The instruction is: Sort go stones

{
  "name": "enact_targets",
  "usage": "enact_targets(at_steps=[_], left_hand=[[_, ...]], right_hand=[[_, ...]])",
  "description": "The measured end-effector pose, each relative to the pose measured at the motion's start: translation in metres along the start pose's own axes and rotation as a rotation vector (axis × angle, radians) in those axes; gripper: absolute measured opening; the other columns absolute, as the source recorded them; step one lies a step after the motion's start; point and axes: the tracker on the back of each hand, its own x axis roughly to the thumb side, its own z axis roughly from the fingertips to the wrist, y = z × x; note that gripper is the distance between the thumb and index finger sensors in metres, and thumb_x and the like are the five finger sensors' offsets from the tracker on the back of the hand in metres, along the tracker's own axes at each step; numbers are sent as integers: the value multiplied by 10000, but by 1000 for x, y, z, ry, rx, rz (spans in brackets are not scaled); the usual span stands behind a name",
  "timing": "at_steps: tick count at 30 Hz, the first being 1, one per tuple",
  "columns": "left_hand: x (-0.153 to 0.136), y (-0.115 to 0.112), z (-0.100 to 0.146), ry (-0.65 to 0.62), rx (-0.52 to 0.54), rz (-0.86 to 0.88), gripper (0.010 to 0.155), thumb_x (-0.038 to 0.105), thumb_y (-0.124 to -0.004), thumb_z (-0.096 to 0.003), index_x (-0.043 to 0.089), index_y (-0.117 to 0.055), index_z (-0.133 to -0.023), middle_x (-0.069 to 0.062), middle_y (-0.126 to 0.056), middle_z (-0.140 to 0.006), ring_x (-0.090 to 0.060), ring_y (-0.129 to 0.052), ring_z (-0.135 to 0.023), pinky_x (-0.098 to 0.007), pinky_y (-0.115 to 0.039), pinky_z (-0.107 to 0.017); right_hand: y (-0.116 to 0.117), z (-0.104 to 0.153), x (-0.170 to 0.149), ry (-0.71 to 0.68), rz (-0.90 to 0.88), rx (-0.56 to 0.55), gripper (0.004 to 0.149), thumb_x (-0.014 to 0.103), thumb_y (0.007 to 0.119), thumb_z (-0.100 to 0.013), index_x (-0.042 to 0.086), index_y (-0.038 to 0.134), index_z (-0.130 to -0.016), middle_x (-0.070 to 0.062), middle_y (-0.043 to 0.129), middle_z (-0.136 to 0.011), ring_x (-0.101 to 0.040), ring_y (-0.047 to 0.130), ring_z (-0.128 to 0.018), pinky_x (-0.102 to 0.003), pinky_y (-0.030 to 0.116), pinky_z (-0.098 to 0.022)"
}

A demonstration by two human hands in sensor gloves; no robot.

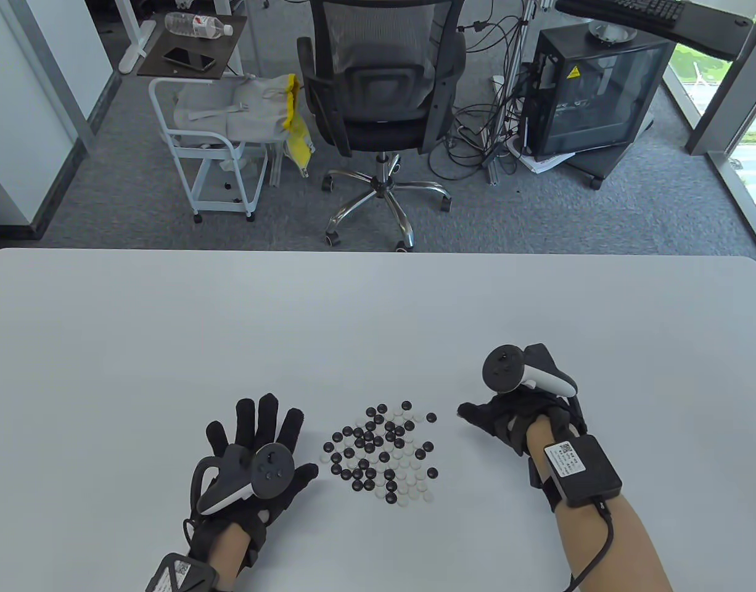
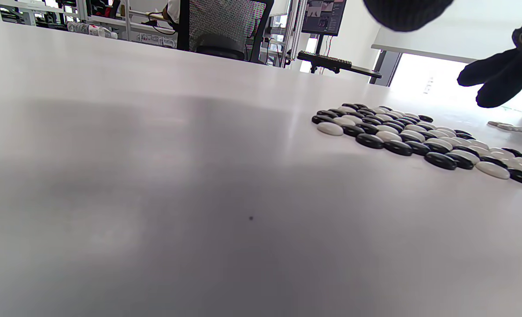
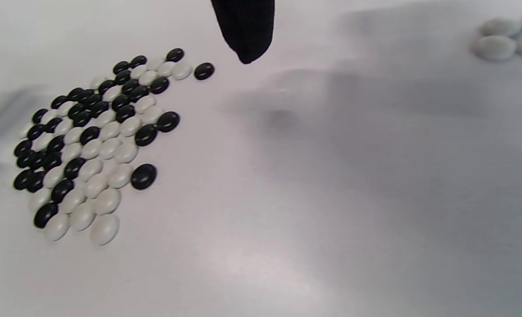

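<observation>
My left hand (image 1: pixel 254 453) lies flat on the table (image 1: pixel 378 308) with fingers spread, holding nothing; my right hand (image 1: pixel 507 419) hovers with fingers loosely extended, also holding nothing. Between them — at three o'clock from the left, nine o'clock from the right — sits the mixed cluster of black and white Go stones (image 1: pixel 381 453). A few white stones (image 3: pixel 505 37) lie apart, under my right hand.

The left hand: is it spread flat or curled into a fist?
Spread. In the table view the left hand lies beside the stones with its fingers straight and fanned apart, holding nothing.
</observation>
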Motion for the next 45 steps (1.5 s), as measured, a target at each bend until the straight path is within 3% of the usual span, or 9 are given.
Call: enact_targets(at_steps=[4, 9, 20, 28, 40, 45], left_hand=[[0, 0, 0, 0, 2, 2, 855, 623, -511, -586, 196, -87, -1194, -244, 151, -1152, -535, 178, -969, -832, 26, -502], [-1, 0, 0, 1, 3, 7, 857, 622, -512, -586, 195, -86, -1194, -245, 153, -1152, -536, 180, -968, -831, 28, -502], [-2, 0, 1, 0, 5, 15, 856, 622, -514, -585, 196, -89, -1193, -244, 152, -1152, -535, 179, -969, -832, 28, -502], [-4, 0, 1, 2, 3, 18, 855, 621, -514, -587, 195, -88, -1194, -246, 151, -1151, -535, 180, -968, -832, 28, -501], [-3, 1, 0, 5, 2, 12, 856, 623, -513, -586, 197, -87, -1193, -245, 154, -1151, -533, 179, -969, -832, 28, -502], [-2, 0, 0, 4, -2, 5, 857, 622, -513, -586, 194, -87, -1194, -247, 154, -1151, -536, 178, -968, -832, 27, -502]], right_hand=[[14, -9, 35, -150, 19, 45, 680, 503, 500, -619, 63, 696, -1099, -406, 107, -1140, -677, -39, -920, -919, 101, -535], [30, -20, 61, -216, 81, 103, 680, 505, 498, -617, 72, 665, -1113, -400, 91, -1139, -673, -44, -920, -918, 102, -539], [36, -38, 54, -160, 66, 96, 673, 501, 498, -617, 77, 647, -1119, -404, 91, -1135, -674, -40, -918, -918, 97, -536], [22, -34, 19, -53, -10, 44, 665, 499, 501, -617, 84, 677, -1106, -406, 104, -1137, -675, -35, -921, -918, 96, -536], [5, 8, -66, 216, -4, -13, 673, 501, 504, -615, 71, 755, -1067, -397, 137, -1148, -669, -34, -930, -918, 94, -543], [7, 22, -91, 262, -53, -36, 671, 502, 504, -615, 73, 737, -1076, -396, 127, -1146, -670, -36, -927, -918, 93, -541]])
